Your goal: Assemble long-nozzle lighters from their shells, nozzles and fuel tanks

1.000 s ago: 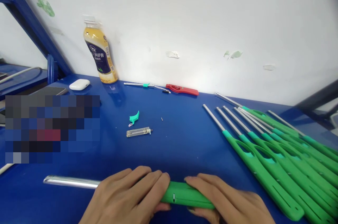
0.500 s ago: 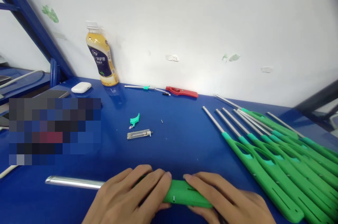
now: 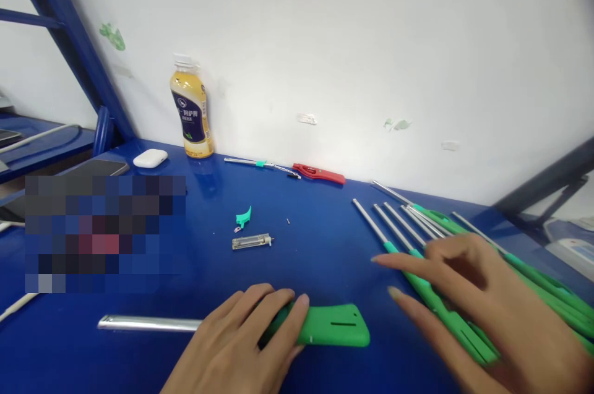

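A green long-necked lighter [image 3: 336,325] lies across the near side of the blue table, its metal tube pointing left. My left hand [image 3: 250,338] is closed over the middle of it and hides the trigger area. To the right, my right hand [image 3: 482,307] is raised with thumb and forefinger apart, holding nothing. It hovers over a row of similar green lighters [image 3: 420,282] and covers part of them. Beyond my left hand lie a teal trigger piece [image 3: 244,217] and a clear fuel tank [image 3: 252,242]. A tiny metal pin [image 3: 288,221] rests to their right.
Against the wall lie a red lighter handle [image 3: 320,174] and a loose metal tube with wire [image 3: 248,162]. A yellow bottle [image 3: 192,111] stands at the back left, near a white earbud case [image 3: 150,158]. A blurred-out patch [image 3: 104,233] covers the left side of the table.
My right hand has let go of the lighter's handle end and moved right, its fingers spreading. My left hand still holds the lighter. The camera view has shifted slightly.
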Motion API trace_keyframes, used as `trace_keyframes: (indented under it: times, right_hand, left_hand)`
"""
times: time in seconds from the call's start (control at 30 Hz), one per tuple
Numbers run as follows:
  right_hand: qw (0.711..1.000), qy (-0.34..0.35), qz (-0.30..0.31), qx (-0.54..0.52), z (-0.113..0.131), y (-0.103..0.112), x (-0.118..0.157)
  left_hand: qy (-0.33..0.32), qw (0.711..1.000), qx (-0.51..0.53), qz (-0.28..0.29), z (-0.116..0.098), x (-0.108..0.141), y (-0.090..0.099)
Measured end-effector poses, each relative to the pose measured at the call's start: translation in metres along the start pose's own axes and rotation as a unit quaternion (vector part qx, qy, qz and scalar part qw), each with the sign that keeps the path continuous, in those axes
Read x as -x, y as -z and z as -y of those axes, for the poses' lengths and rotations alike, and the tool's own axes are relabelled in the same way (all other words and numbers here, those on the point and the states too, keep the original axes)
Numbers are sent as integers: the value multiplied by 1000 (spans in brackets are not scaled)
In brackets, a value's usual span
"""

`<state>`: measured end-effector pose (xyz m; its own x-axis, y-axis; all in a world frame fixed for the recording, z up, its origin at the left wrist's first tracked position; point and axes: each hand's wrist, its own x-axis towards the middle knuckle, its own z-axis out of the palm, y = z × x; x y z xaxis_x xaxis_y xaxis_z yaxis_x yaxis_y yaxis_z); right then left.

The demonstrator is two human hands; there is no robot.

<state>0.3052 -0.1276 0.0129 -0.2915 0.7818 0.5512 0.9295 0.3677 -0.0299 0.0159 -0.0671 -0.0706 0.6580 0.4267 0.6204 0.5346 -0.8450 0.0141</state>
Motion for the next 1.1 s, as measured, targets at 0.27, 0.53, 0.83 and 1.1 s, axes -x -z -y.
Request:
trace_keyframes:
  times: [0.27, 0.53, 0.83, 1.1]
  right_hand:
    - [973, 96, 208, 33, -16, -66, -92]
    - [952, 94, 275, 96, -2, -105, -128]
    - [932, 133, 329, 76, -1, -110, -138]
    - [912, 95, 397, -39, -6, -36, -121]
  left_hand:
    - [-1, 1000, -4, -23, 2, -3, -8]
    - [-17, 998, -19, 49, 7, 6, -14]
    - [-2, 999, -14, 40, 6, 3, -16]
    - [39, 999, 8, 29, 8, 0, -12]
